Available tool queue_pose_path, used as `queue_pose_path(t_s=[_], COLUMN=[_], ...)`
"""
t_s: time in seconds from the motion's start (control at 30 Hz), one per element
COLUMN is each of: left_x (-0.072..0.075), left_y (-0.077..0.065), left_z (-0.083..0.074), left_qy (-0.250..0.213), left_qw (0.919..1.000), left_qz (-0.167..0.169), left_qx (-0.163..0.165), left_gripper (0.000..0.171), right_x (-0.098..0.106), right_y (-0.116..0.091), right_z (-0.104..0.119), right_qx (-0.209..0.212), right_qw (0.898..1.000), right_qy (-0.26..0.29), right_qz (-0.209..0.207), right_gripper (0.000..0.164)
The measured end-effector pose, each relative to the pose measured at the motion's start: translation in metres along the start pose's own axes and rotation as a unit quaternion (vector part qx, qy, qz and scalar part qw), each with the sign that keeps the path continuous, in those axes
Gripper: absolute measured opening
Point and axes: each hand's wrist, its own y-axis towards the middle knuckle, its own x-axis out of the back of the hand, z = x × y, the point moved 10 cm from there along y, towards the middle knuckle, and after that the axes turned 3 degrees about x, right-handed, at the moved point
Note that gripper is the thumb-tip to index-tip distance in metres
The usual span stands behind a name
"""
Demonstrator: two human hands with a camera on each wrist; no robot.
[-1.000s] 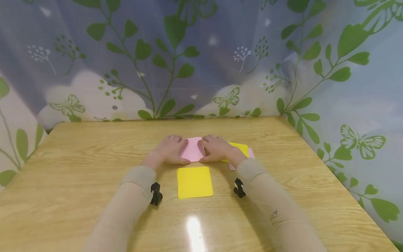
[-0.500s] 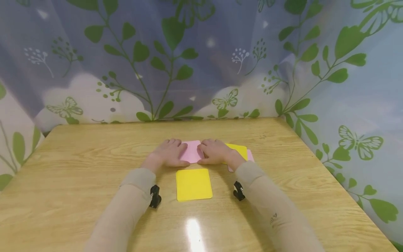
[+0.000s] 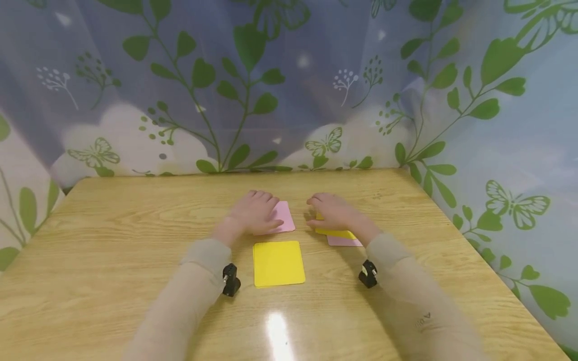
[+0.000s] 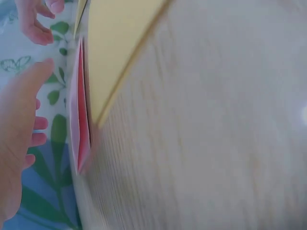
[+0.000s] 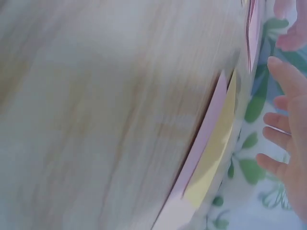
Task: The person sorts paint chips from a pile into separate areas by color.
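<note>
Over a square pink sheet (image 3: 284, 218) hovers my left hand (image 3: 256, 212), fingers loosely bent and holding nothing. In the left wrist view that pink sheet (image 4: 79, 115) shows two layers slightly parted at the edge, with my thumb and fingers apart from it. My right hand (image 3: 332, 211) is spread above a yellow square sheet (image 3: 336, 233), which overlaps another pink sheet (image 3: 343, 241). The right wrist view has a gap between this hand (image 5: 292, 129) and the yellow sheet (image 5: 218, 143). Nearer me lie stacked yellow squares (image 3: 279, 264), flat on the table.
The wooden table (image 3: 113, 260) runs back to a patterned curtain (image 3: 280, 100) with leaves and butterflies. More curtain hangs along the right edge. Small black cameras sit at both wrists, the left one (image 3: 231, 281) close to the yellow stack.
Both hands have let go of the middle pink sheet. My right hand has moved right, over the yellow and pink pair; the left has shifted slightly right over the pink sheet.
</note>
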Motion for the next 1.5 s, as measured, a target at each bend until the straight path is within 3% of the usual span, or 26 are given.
queue_pose_path(t_s=[0.27, 0.47, 0.7, 0.83, 1.1, 1.23, 1.5], left_x=[0.007, 0.008, -0.003, -0.013, -0.025, -0.029, -0.027], left_y=[0.015, 0.028, 0.049, 0.06, 0.069, 0.069, 0.072], left_z=[-0.031, -0.056, -0.087, -0.101, -0.111, -0.111, -0.111], left_qy=[-0.011, -0.027, -0.051, -0.056, -0.036, -0.054, -0.055], left_qw=[0.9999, 0.9986, 0.9957, 0.993, 0.9888, 0.9856, 0.987], left_qz=[0.004, 0.045, 0.073, 0.102, 0.145, 0.159, 0.151], left_qx=[-0.007, -0.007, -0.024, -0.017, 0.009, 0.018, 0.008], left_gripper=[0.065, 0.075, 0.086, 0.093, 0.103, 0.099, 0.094], right_x=[0.001, -0.006, -0.014, -0.021, -0.028, -0.033, -0.027], right_y=[-0.034, -0.05, -0.061, -0.064, -0.063, -0.063, -0.061], right_z=[-0.03, -0.047, -0.062, -0.071, -0.075, -0.078, -0.073], right_qx=[-0.016, -0.021, -0.042, -0.066, -0.055, -0.063, -0.053], right_qw=[0.999, 0.999, 0.998, 0.997, 0.996, 0.995, 0.995], right_qy=[0.041, 0.038, 0.043, 0.039, 0.048, 0.054, 0.06], right_qz=[-0.015, -0.011, 0.002, 0.026, 0.046, 0.062, 0.057], right_gripper=[0.074, 0.087, 0.088, 0.09, 0.093, 0.093, 0.09])
